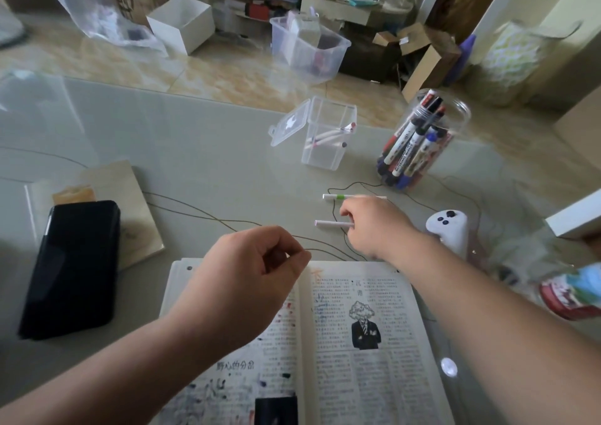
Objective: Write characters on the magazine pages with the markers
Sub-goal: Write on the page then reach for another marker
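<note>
An open magazine [364,343] lies at the table's near edge, its pages printed with text, a suited figure drawing and coloured marks. My left hand [247,281] hovers over the left page with fingers loosely curled and thumb meeting fingertip; nothing shows in it. My right hand [374,226] reaches beyond the magazine's top edge and pinches one end of a thin white marker [331,224] lying on the table. A second white marker with a green band [341,196] lies just beyond that hand.
A small clear box [328,138] with its lid open holds thin pens. A clear jar [419,138] holds several whiteboard markers. A black phone [71,268] lies on a notebook [130,197] at left. A white controller [450,229] sits right. Thin cables [201,211] cross the table.
</note>
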Available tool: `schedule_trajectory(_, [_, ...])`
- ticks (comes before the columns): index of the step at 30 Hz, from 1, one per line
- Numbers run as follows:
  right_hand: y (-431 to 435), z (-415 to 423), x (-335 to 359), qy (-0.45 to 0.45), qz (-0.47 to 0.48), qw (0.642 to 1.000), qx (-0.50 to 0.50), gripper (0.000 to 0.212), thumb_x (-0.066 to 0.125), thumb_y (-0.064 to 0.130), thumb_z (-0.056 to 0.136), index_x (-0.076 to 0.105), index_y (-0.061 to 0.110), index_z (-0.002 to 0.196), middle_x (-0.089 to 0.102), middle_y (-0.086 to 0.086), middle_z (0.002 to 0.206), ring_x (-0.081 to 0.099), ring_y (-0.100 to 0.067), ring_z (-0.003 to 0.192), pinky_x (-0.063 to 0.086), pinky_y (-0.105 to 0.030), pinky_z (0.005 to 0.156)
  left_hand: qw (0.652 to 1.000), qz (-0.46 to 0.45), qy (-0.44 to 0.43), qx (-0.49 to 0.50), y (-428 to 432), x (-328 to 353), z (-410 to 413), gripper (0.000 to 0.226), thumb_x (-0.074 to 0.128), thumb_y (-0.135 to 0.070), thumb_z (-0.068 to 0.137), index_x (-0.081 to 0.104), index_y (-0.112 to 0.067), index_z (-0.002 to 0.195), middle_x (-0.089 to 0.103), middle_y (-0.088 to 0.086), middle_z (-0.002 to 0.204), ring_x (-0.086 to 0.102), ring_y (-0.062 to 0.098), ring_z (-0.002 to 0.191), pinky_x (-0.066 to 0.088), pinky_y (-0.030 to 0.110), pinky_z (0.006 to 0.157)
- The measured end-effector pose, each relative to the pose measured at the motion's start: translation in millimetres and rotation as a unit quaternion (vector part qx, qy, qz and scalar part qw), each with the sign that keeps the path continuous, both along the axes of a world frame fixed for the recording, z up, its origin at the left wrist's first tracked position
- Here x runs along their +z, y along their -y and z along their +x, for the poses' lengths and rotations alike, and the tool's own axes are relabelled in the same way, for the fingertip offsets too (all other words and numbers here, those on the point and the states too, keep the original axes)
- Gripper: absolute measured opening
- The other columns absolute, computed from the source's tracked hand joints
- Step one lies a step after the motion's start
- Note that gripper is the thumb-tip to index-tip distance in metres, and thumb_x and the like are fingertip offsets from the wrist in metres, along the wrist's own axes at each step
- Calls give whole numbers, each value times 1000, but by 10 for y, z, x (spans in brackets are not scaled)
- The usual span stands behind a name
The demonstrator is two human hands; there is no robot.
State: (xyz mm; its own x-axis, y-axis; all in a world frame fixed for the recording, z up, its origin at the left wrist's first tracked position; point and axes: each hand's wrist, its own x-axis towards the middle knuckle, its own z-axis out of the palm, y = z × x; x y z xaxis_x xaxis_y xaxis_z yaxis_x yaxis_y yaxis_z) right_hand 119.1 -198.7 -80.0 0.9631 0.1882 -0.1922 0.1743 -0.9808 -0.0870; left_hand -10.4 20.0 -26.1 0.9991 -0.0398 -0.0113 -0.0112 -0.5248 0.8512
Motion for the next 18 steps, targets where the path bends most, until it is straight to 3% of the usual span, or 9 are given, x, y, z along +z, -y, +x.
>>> schedule_trajectory(4, [-39,-135,119,-35,9,999,-10,11,60,15,80,60,25,84,60,5,92,61,-23,88,54,-35,76,1000,-1,-19,8,-35,-11,2,17,71,-32,89,69,-28,73,67,-8,63,59,12,56,49,28,58])
schedule_trajectory(7, [39,-460,346,-21,137,985,-102,5,63,16,79,59,18,80,66,1,78,65,-22,70,55,-34,63,999,11,-50,-2,-38,6,-43,17,69,-35,90,68,-29,74,69,-13,66,61,10,57,49,25,60])
schedule_trajectory(9, [100,-790,529,-54,295,938,-175,7,69,10,86,63,12,83,73,-7,71,72,-24,61,61,-38,63,996,39,-70,-37,-2,2,-135,15,66,-43,89,68,-32,79,69,-19,73,61,5,63,49,20,64])
schedule_trajectory(12, [135,-1341,765,-123,483,844,-199,16,77,10,87,65,-1,84,70,-18,65,70,-31,58,61,-42,59,984,64,-86,-140,110,14,-282,15,64,-53,89,66,-42,98,65,-23,82,57,-11,75,45,9,63])
schedule_trajectory(15, [112,-1699,817,-141,564,791,-190,20,81,20,77,69,4,73,62,-23,59,60,-31,50,52,-33,47,963,59,-111,-239,240,17,-405,22,63,-52,90,67,-41,109,64,-24,88,57,-15,81,46,7,67])
schedule_trajectory(18, [108,-1796,717,-170,604,760,-170,16,80,21,80,71,10,73,63,-36,70,61,-33,54,50,-34,49,957,32,-132,-257,280,4,-482,11,66,-42,93,73,-36,98,70,-21,81,65,-4,72,53,17,66])
